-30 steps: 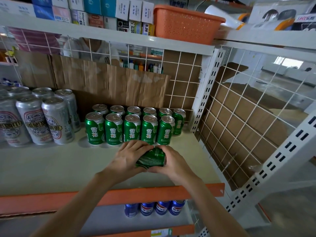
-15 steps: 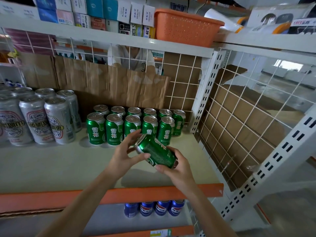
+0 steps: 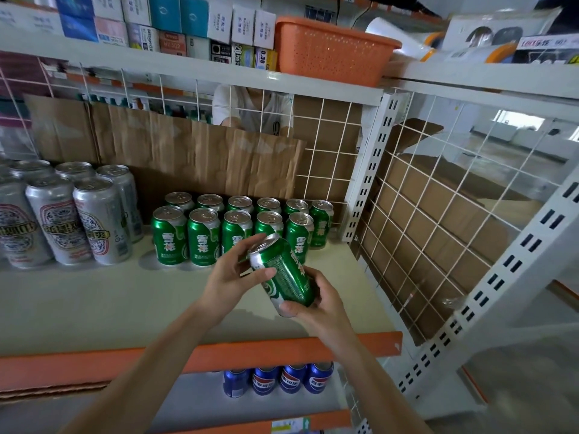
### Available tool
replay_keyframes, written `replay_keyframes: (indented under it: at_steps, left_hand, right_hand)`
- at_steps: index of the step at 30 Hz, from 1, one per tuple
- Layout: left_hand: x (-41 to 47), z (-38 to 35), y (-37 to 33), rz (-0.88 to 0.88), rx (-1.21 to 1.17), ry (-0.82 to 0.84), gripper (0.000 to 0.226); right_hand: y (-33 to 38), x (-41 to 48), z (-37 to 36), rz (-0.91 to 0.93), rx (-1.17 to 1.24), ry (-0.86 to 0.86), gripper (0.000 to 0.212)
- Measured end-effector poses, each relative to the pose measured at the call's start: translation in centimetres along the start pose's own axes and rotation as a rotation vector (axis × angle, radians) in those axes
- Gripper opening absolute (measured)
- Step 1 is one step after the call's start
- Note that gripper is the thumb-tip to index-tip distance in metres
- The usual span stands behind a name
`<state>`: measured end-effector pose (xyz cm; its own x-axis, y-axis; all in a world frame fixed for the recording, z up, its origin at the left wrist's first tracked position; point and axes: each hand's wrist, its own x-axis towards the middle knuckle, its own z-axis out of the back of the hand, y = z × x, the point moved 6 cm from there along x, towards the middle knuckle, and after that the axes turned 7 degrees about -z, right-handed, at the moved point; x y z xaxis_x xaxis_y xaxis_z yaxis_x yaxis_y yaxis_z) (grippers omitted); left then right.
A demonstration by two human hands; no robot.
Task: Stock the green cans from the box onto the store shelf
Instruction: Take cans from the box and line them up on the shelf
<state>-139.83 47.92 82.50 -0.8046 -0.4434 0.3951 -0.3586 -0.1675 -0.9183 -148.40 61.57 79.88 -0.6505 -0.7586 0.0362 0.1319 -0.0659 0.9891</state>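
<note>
**Both hands on one can, tilted over the shelf**

Grip: left hand [image 3: 230, 278] curls round the top end of the can [image 3: 286, 277], thumb across its side and fingers up by the rim. Right hand [image 3: 316, 303] cups the base end, thumb on the near side and fingers wrapped behind. Both hands are closed on it; neither is free.

Position: can is tilted, lid toward far left, base toward near right. It is held above the shelf [image 3: 94, 302], just near of the rows [image 3: 203, 236] of green cans that stand upright there. Whether it touches the front row cannot be told. Box not in view.

Handling (judged):
- Sealed, so probably full: moderate weight, stiff under a squeeze.
- Wall is thin, smooth and glossy, so it may slip in a loose pinch and may dent if dropped or knocked on a neighbour.
- Best hold: one hand wrapped round the mid-body, not the rim alone.
- Turn upright before lowering; set the base flat on the bare shelf near of the front row.

Also there: silver cans [image 3: 62, 220] at left, blue cans [image 3: 279, 379] one level down.
</note>
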Motion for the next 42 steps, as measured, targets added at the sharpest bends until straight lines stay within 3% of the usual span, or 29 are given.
replay_keyframes:
  at_steps: [5,10,15,18,24,29,34,38,42]
  left_hand:
    - [0.7,0.1,-1.0,0.011,0.044,0.123,0.077]
    - [1.3,-0.2,-1.7,0.026,0.071,0.221,0.074]
    - [1.4,-0.4,-1.6,0.050,0.066,0.260,0.073]
    - [1.2,-0.7,-1.4,0.071,0.039,0.259,0.077]
    - [0.6,-1.6,-1.5,0.024,0.011,0.105,0.087]
    - [0.3,-1.8,-1.5,-0.003,-0.034,0.016,0.074]
    - [0.3,-1.8,-1.4,-0.005,-0.035,-0.048,0.056]
    - [0.3,-1.9,-1.4,-0.028,-0.007,-0.075,0.046]
    - [0.3,-1.4,-1.2,-0.038,-0.006,-0.046,0.054]
  right_hand:
    - [0.7,0.6,0.4,-0.105,-0.091,0.189,0.086]
    - [1.5,0.6,0.6,-0.141,-0.126,0.298,0.064]
    - [1.4,0.6,0.7,-0.121,-0.141,0.246,0.061]
    - [1.0,0.5,0.6,-0.112,-0.100,0.210,0.070]
    - [1.3,0.3,0.3,-0.030,-0.031,0.033,0.069]
    - [1.6,0.0,-0.2,0.048,-0.052,-0.120,0.061]
    - [1.6,-0.7,-0.8,0.071,-0.130,-0.243,0.081]
    - [1.4,-0.9,-1.0,0.042,-0.186,-0.267,0.089]
    - [1.7,-0.6,-0.8,0.008,-0.220,-0.178,0.073]
